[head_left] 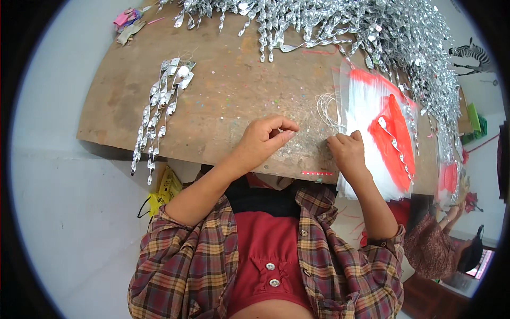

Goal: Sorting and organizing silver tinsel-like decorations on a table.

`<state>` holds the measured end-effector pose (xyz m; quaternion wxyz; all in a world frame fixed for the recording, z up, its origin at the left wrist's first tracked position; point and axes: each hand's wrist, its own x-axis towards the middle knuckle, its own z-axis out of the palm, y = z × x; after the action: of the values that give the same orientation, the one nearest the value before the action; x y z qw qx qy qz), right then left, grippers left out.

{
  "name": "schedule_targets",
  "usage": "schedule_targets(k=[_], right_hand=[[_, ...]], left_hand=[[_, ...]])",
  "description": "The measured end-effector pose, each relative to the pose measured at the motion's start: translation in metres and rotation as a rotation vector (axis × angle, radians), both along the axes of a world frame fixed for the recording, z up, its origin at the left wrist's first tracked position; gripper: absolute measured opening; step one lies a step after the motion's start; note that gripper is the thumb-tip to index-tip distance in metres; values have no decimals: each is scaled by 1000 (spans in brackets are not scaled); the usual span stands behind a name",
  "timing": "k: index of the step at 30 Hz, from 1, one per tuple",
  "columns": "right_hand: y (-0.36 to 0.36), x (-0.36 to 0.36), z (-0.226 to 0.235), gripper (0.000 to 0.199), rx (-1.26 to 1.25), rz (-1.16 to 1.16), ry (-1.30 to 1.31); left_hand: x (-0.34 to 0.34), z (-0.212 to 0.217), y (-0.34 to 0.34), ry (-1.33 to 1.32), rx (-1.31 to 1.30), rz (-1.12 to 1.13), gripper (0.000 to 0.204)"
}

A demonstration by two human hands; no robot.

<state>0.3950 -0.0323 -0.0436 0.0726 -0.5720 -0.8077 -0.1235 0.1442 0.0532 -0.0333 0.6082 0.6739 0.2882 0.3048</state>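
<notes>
White string (pixel 323 112) looks to be what this person is busy with; it lies in loose loops on the table (pixel 212 122), just past the hands and beside the stack of clear, red-and-white bags (pixel 378 146). Nearest, two bare forearms come up out of rolled plaid sleeves (pixel 186 255) and angle inward over the table's near edge. The left hand (pixel 267 138) is bent at the knuckles, its thumb and forefinger drawn close at the tips; from here I can't tell whether a strand runs between them. The right hand (pixel 348 154) is curled, knuckles up, at the bags' left edge; its fingertips are hidden, so I can't say what they grip, if anything. I'd call it a fiddly handling step, string and fingertips. Drawing out one strand calls for a fine pinch, the right hand steady, no tugging at the bags. A twisted silver strip (pixel 394 143) lies on the stack. Farther off are a small silver bundle (pixel 159 101) to the left and a great heap of silver strips (pixel 393 32).
</notes>
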Motion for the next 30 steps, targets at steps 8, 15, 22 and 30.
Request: schedule_targets(k=[8,15,22,30], right_hand=[[2,-22,11,7,22,53,-27],[-4,-96,41,10,-579,-312,1967],[0,-127,35,10,-445,-318,1948],[8,-118,27,9,-148,-410,1736]], left_hand=[[-9,3,-20,-42,-50,-4,19],[-24,12,-30,-277,-509,-129,31],[-39,3,-34,-343,-728,-151,28],[-42,5,-25,-334,-908,-225,27]])
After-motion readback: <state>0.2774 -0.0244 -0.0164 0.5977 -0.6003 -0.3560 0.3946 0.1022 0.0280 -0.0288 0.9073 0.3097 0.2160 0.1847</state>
